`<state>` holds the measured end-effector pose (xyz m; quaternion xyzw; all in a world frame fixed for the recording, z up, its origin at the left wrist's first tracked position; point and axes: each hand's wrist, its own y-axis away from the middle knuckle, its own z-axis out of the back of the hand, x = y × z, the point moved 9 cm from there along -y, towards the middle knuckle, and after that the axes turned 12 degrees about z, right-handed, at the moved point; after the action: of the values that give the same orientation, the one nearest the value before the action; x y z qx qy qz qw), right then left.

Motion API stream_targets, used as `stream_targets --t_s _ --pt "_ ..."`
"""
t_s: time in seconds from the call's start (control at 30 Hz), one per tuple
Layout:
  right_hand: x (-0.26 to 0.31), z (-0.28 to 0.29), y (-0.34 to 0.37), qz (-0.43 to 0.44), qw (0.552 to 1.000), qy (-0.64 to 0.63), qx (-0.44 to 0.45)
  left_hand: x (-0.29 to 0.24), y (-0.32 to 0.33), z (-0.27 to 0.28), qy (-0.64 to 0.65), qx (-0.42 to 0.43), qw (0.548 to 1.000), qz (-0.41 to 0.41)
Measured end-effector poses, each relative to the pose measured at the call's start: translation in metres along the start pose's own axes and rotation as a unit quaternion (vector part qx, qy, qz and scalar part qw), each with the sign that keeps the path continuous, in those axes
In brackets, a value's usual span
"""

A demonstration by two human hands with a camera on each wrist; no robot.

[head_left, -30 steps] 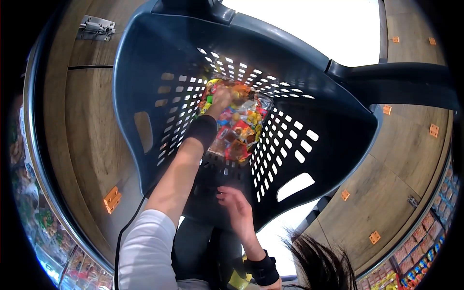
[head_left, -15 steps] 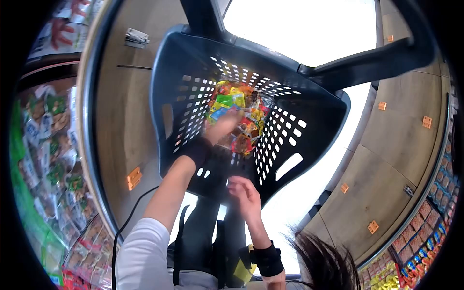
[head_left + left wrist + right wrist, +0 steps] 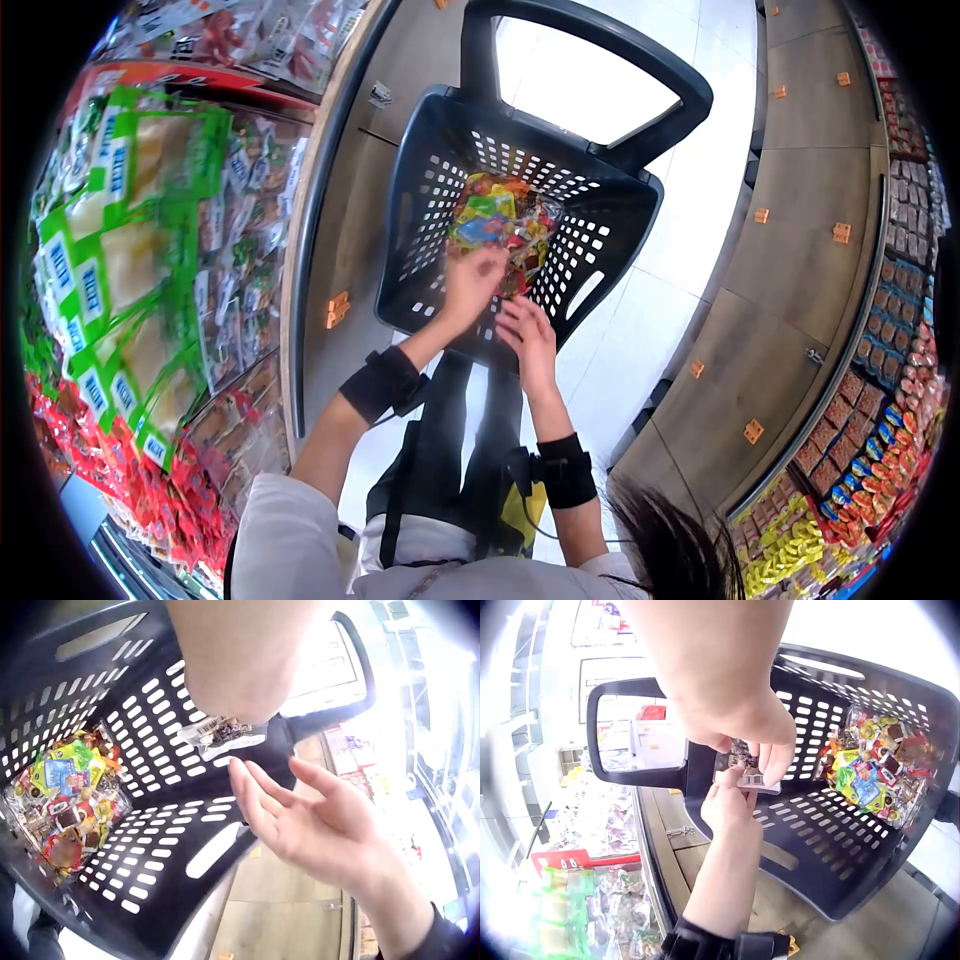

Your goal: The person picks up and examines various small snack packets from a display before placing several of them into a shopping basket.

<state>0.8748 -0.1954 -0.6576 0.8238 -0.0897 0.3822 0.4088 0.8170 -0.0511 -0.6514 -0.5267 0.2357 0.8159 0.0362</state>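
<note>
My left hand [image 3: 472, 288] pinches a small clear snack packet [image 3: 234, 736] with dark pieces inside and a barcode label. Thumb and fingertips sit on the packet's edge in the right wrist view. Close beside it, my right hand [image 3: 530, 338] has relaxed, slightly bent fingers and a palm turned up in the left wrist view; its fingers overlap the packet in the right wrist view. Both hands are over the near side of a deep black shopping basket [image 3: 615, 205]. Colourful wrapped snack packets [image 3: 71, 780] are heaped at the basket's bottom, with green, yellow and blue ones on top.
The basket's handle [image 3: 690, 90] stands up at the far side. Shelves at left hold green-edged bags [image 3: 140, 260] and red packets [image 3: 160, 490]. A wooden counter front [image 3: 820, 250] runs along the right, with packaged snacks [image 3: 865, 430] above its edge. White floor [image 3: 610, 330] lies between.
My left hand has come up from the heap towards my right hand and now shows a packet between its fingers. The head view has shifted, with the basket appearing smaller and more left shelving visible.
</note>
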Motion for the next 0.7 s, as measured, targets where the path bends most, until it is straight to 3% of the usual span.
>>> stream_targets --t_s 0.07,0.2,0.4,0.57,0.67,0.7 --pt "0.005 -0.005 -0.003 0.019 0.999 -0.029 -0.028 -0.033 0.029 0.009 -0.058 0.022 0.998 -0.029" --pt "0.014 -0.021 0.004 0.009 0.998 -0.053 -0.025 -0.078 0.074 0.022 -0.153 0.014 0.965 -0.213" --pt "0.017 -0.035 0.016 0.028 0.980 -0.195 0.017 -0.100 0.110 0.029 -0.282 -0.006 0.898 -0.339" --pt "0.030 -0.012 0.009 0.092 0.992 -0.089 -0.023 -0.107 0.122 0.025 -0.249 0.069 0.899 -0.352" --pt "0.045 -0.013 0.008 0.075 0.993 -0.089 -0.021 -0.096 0.108 0.042 -0.184 0.047 0.947 -0.258" --pt "0.044 -0.011 0.007 0.075 0.994 -0.082 -0.012 -0.087 0.097 0.051 -0.120 0.019 0.976 -0.183"
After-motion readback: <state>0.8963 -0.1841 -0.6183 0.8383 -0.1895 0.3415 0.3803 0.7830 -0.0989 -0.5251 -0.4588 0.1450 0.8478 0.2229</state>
